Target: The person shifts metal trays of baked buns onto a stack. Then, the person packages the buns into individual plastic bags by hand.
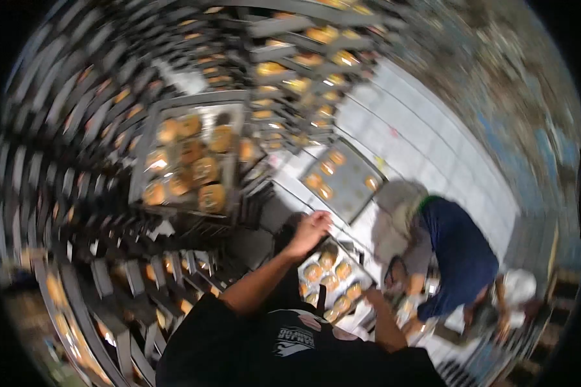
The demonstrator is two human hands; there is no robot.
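- L hand (311, 231): out in front of body, above/nr far L corner of the near tray; fingers loosely bent, hand part open, a bit blurred.
- R hand (372, 298): lower & closer to body than L hand, at R edge of same tray. Fingers blurred, so can't tell if it's gripping the rim or just resting against it.
- Near tray (356, 271): btwn the two hands, right in front of the torso, pale inside; R hand at its R side, L hand by its far end.
- Buns (330, 282): in near tray, btwn hands; round, golden brown w/ darker tops, set close together. Those nearest the body partly hidden by the black shirt (239, 351), which has a pale print on chest.
- Floor tray (350, 193): just beyond L hand, on white tiled floor (407, 119); a few buns mostly along its L side, rest of it bare metal.
- Rack tray (200, 102): well to L of L hand, higher up, tilted in view; approx. a dozen brown buns, some shiny.
- Racks (135, 277): L of L hand & also beyond it, many trays stacked in tiers, more buns showing btwn levels.
- Co-worker (458, 251): to R of R hand, bent over, dark blue top; their hands too blurred to make out.
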